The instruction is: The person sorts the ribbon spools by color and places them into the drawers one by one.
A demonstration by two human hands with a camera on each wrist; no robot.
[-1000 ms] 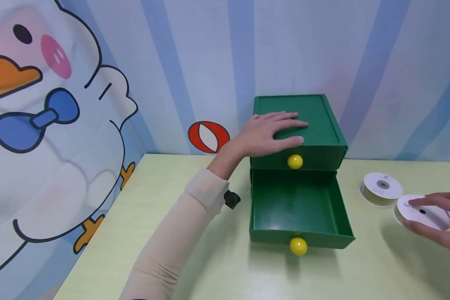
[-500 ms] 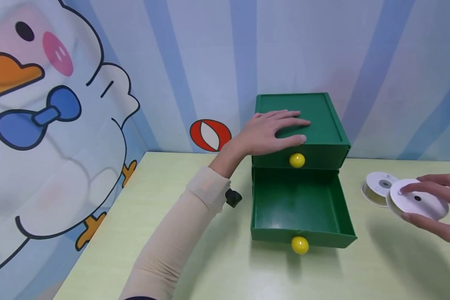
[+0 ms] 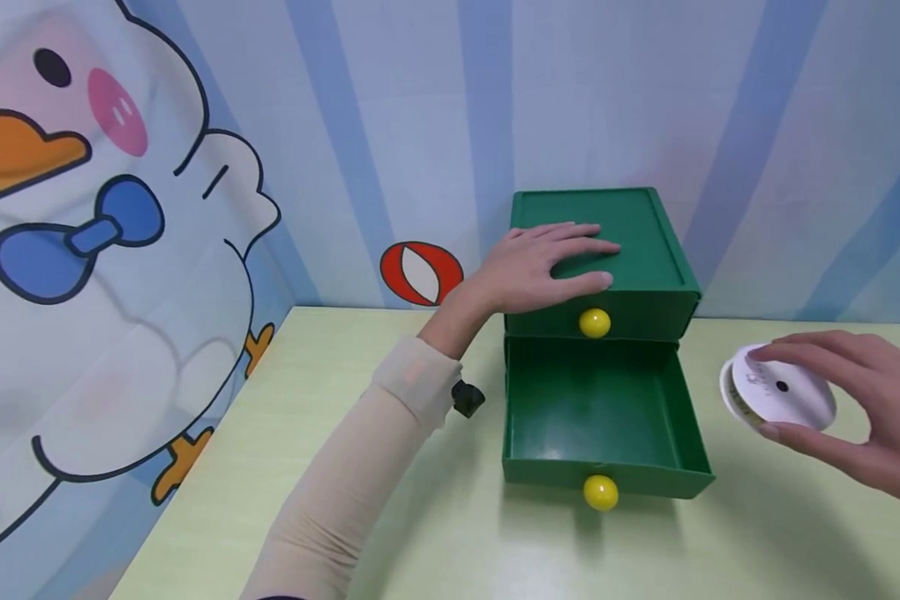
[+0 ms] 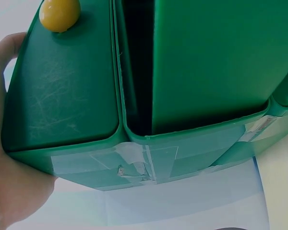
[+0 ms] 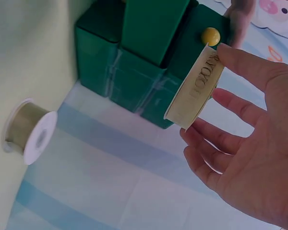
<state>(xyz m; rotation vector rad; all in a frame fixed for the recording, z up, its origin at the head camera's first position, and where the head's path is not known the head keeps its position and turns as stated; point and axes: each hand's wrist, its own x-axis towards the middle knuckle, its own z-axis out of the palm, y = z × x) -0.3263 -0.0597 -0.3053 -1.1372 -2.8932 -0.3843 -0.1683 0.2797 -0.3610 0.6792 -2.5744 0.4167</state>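
My left hand (image 3: pixel 540 267) rests flat on top of a green drawer unit (image 3: pixel 645 242), thumb near its front edge. Below the top drawer, a drawer (image 3: pixel 600 404) with a yellow knob (image 3: pixel 601 492) is pulled out, with nothing inside it. My right hand (image 3: pixel 862 400) pinches a ribbon spool (image 3: pixel 787 387) by its rim, between thumb and fingers, to the right of the drawer. Pale ribbon with dark lettering (image 5: pixel 200 86) shows around it in the right wrist view. A second spool (image 5: pixel 31 129), with olive ribbon, stands on the table, mostly hidden behind the held spool in the head view.
A pale yellow-green table (image 3: pixel 330 367) lies under everything. Behind it hangs a striped blue backdrop (image 3: pixel 420 125) with a printed duck at left. The top drawer's yellow knob (image 3: pixel 595 323) juts forward, and the pulled-out drawer projects toward me.
My right hand has lifted the spool from the table and carried it left, in front of the other spool. The left hand has stayed on the drawer unit.
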